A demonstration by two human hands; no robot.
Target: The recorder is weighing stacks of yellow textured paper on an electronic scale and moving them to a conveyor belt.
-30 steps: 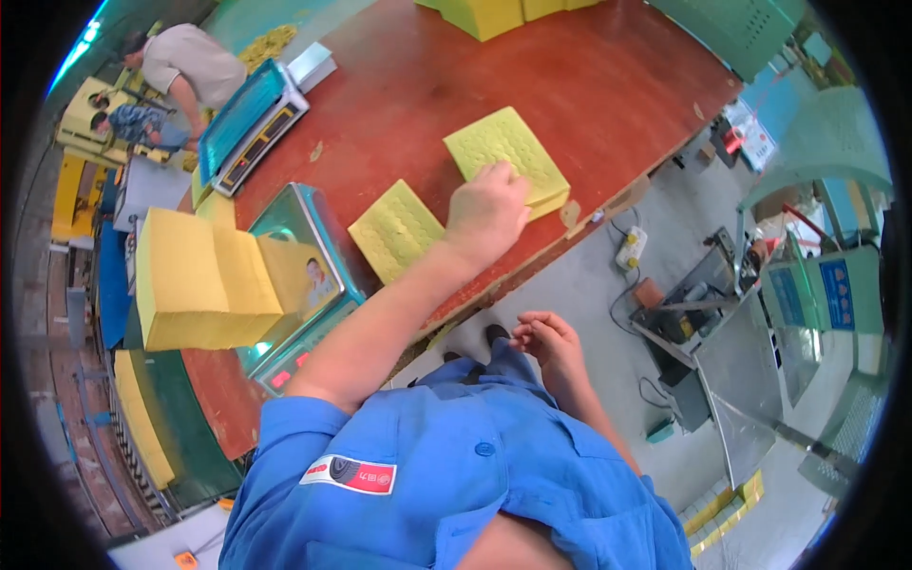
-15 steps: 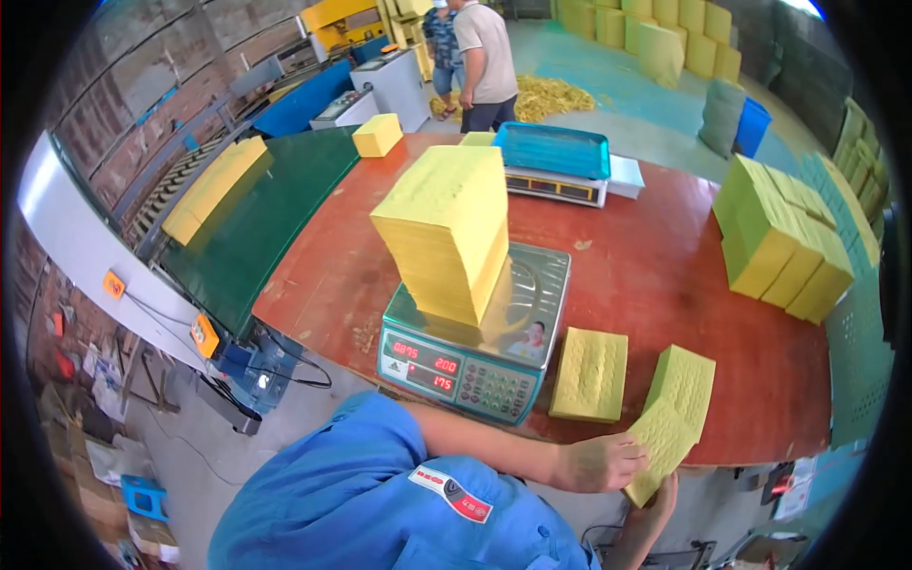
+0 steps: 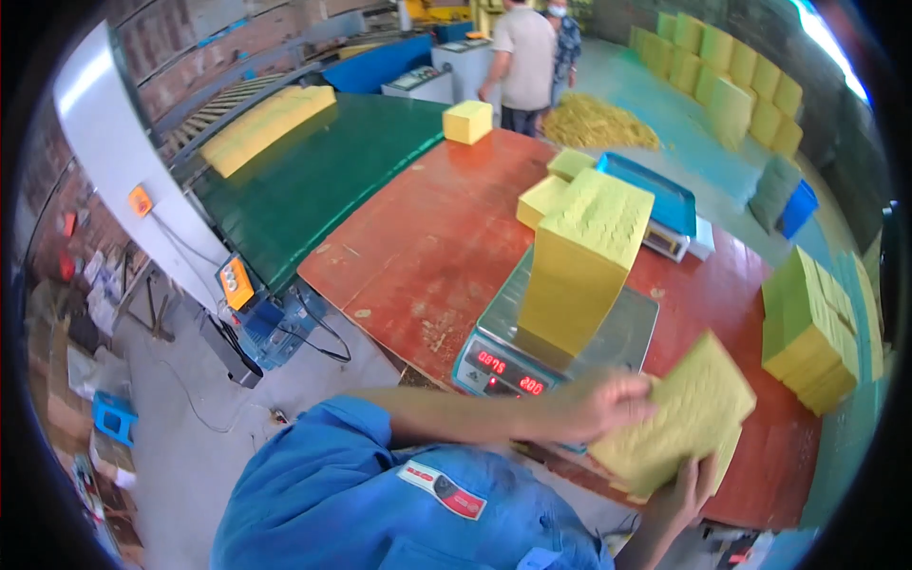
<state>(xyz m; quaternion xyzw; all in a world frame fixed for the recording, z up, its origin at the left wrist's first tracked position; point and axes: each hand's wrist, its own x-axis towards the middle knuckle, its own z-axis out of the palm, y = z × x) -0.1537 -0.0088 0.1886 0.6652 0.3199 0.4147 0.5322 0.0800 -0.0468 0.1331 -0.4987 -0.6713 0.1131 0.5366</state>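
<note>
A thin stack of yellow paper point(image 3: 693, 404) with rows of small punched marks is raised and tilted over the table's near edge. My right hand point(image 3: 684, 489) grips its lower edge from beneath. My left hand point(image 3: 608, 401), slightly blurred, is curled with its fingers closed at the stack's left edge. Behind my left hand, a digital scale point(image 3: 503, 366) with lit red figures carries a tall block of yellow paper point(image 3: 579, 275). More yellow paper lies under the raised stack, mostly hidden by it.
Yellow blocks point(image 3: 812, 332) stand at the table's right side. Behind the scale lie smaller yellow pieces point(image 3: 543, 201) and a second scale with a blue tray point(image 3: 655, 195). A green conveyor belt point(image 3: 313, 180) adjoins the red table point(image 3: 399, 256) at left. Two people point(image 3: 527, 62) stand beyond.
My view has swung left, so the scale sits further right. The paper stack in my hands has been raised and turned broad side up. The two people have changed places relative to each other.
</note>
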